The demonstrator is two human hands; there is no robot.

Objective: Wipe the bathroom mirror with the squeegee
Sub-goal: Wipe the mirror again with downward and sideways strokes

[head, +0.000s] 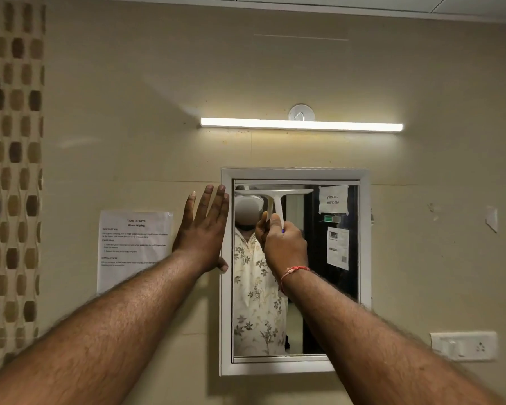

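A white-framed mirror point(365, 244) hangs on the beige wall. A white squeegee point(276, 197) lies against the glass near the mirror's top left, its blade level and its handle pointing down. My right hand point(284, 244) is shut on that handle, a red thread around the wrist. My left hand point(203, 229) is flat and open against the wall and the frame's left edge, fingers pointing up. The glass reflects a person in a floral shirt and papers on a dark door.
A lit tube light point(301, 125) runs above the mirror. A printed task sheet point(132, 247) is taped to the wall left of the mirror. A white switch plate point(463, 344) sits at the lower right. Brown patterned tiles point(12, 171) cover the far left.
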